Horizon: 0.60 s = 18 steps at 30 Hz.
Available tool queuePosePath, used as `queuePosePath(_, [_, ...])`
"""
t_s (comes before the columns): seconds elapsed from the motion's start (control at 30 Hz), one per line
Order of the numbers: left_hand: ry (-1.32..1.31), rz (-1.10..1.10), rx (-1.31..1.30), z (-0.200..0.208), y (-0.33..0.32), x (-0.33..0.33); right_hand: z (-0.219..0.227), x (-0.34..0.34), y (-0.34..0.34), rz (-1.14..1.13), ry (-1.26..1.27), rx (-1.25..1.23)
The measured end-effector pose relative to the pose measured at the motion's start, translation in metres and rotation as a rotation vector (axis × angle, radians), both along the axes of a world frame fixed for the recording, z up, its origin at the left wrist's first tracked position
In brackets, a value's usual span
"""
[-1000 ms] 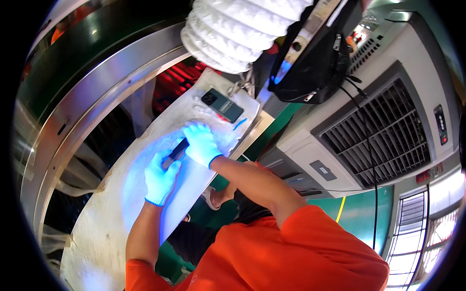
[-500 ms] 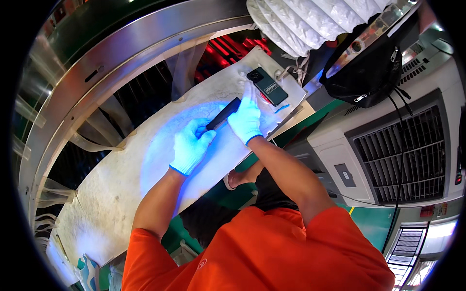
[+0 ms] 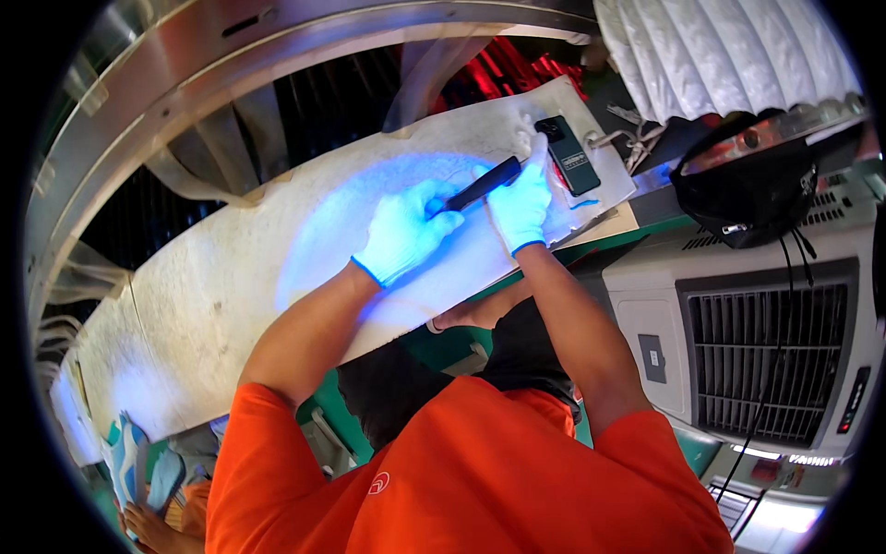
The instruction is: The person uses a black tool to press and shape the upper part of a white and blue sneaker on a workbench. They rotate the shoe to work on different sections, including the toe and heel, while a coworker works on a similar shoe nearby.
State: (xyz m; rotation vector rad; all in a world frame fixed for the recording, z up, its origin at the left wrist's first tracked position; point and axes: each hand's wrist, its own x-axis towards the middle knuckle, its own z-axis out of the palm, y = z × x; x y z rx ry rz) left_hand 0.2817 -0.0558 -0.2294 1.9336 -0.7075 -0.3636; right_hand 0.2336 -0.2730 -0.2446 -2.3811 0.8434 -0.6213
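Note:
My left hand [image 3: 406,231], in a white knitted glove lit blue, is closed on one end of a slim black bar [image 3: 484,183]; I cannot make out its exact kind. The bar slants up to the right, its far end lying against my right hand [image 3: 521,205]. That hand wears a matching glove, with a finger stretched toward a dark phone [image 3: 574,155] and the other fingers partly hidden by the bar. Both hands are over a pale, stained worktop [image 3: 231,305], within a patch of blue light. A small blue strip lies below the phone.
A metal machine frame with clear hanging strips [image 3: 180,171] curves behind the worktop, red glow inside. White ribbed ducting [image 3: 729,55], a black bag [image 3: 748,194] and a grey air cooler [image 3: 646,305] stand right. At lower left, another person's hand [image 3: 148,526] is near blue-white shoes [image 3: 127,462].
The whole view has shifted, bringing shoes and another person's hand into sight at lower left. My left hand still holds the black bar, and my right hand stays at its far end.

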Motion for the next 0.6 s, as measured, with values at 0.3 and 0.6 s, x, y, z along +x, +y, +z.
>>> queuePosePath(0.3, [0.084,0.064,-0.116,-0.011,-0.001,0.005,-0.014,0.003,-0.004,0.093,-0.057,-0.247])
queuePosePath(0.6, [-0.016,0.124,-0.276,0.008,0.012,0.010,-0.046,0.006,-0.027,0.606,-0.086,-0.378])
